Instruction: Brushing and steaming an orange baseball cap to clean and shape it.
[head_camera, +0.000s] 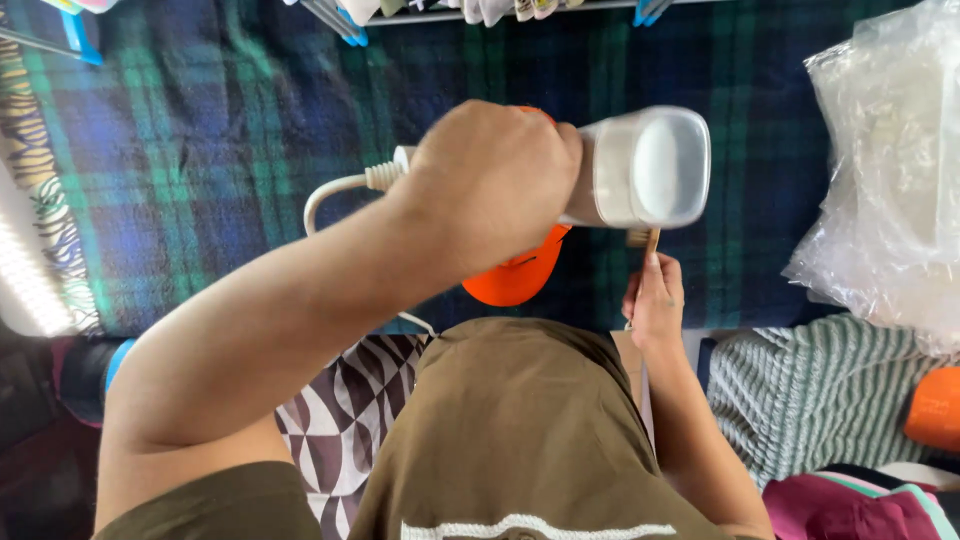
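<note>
- The left hand (495, 185) is wrapped around a white and orange garment steamer (640, 168), raised over the plaid blanket (200, 150).
- The right hand (655, 300) pinches a small wooden brush (645, 238) just below it.
- A crinkled clear plastic bag (890, 170) lies at right, above a striped cloth (800, 390).

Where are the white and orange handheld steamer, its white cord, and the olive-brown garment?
white and orange handheld steamer (645, 168), head view, clear water tank.
white cord (330, 193), head view, the curved loop.
olive-brown garment (520, 430), head view, middle of the fabric.
</note>
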